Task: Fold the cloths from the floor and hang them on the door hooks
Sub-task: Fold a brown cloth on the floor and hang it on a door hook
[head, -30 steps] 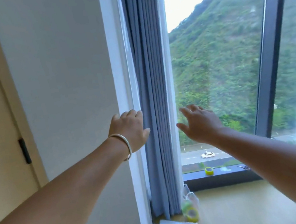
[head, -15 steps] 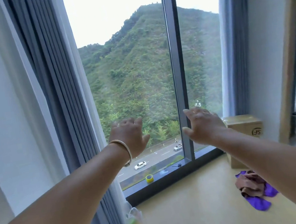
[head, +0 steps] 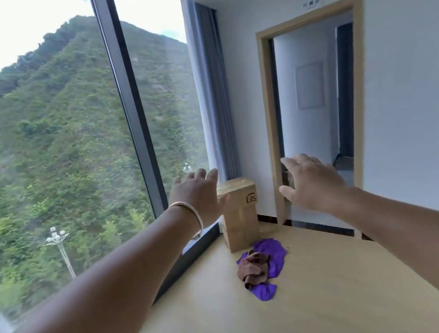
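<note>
Two crumpled cloths lie in a heap on the wooden floor (head: 334, 300): a brown cloth (head: 253, 269) on top of a purple cloth (head: 273, 252). Both my arms are stretched out in front of me at chest height, well above and short of the heap. My left hand (head: 198, 195), with a metal bangle on its wrist, has its fingers spread and holds nothing. My right hand (head: 311, 180) is likewise spread and empty. No door hooks are in view.
A cardboard box (head: 239, 215) stands upright just behind the cloths, by the corner. A floor-to-ceiling window (head: 52, 152) fills the left side, with a grey curtain (head: 213, 89) at its end. An open doorway (head: 316, 110) in the white wall leads into another room.
My view has swung to the right, from the wall and left curtain across the window to the room corner. The cloths, box and doorway came into sight. Both hands stayed raised and empty.
</note>
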Motion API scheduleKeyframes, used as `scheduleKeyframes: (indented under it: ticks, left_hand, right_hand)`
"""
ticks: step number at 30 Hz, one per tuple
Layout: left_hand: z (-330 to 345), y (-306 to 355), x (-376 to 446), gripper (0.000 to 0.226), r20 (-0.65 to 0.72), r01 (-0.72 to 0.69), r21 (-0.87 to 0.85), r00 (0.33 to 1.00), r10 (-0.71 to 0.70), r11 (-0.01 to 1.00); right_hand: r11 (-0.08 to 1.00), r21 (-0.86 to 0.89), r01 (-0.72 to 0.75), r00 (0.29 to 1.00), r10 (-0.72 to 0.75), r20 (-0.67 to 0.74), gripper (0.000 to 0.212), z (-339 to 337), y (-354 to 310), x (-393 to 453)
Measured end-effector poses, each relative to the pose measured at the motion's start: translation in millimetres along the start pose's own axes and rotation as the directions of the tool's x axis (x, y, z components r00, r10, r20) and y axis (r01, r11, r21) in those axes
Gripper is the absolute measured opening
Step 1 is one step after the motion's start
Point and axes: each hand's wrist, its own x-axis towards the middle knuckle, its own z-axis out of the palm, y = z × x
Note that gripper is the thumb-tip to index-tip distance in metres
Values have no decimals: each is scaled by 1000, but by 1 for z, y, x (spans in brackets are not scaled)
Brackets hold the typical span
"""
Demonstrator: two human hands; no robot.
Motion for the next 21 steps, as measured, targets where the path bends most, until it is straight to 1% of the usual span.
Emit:
scheduleKeyframes:
  ticks: [6, 9, 15, 18, 21]
  left_hand:
    - [27, 84, 53, 58, -39, -176, -105, 984, 173, 979]
    - [43, 114, 75, 60, -55, -230, -140, 973, 224, 963]
    - [82, 163, 126, 60, -48, -309, -187, 951, 305, 933]
    - [99, 185, 155, 56, -57, -346, -217, 938, 342, 913]
    - [112, 196, 190, 59, -73, -382, -241, 924, 376, 892]
  right_hand:
    - [978, -107, -179, 983, 183, 24, 62, -7, 90, -19]
    - [958, -156, -241, 968, 249, 40, 60, -5, 123, -25]
    - [913, -222, -344, 927, 367, 74, 64, 7, 179, -21]
    - [885, -272, -378, 909, 410, 72, 64, 15, 204, -9]
    - [852, -316, -417, 887, 458, 64, 64, 21, 226, 16]
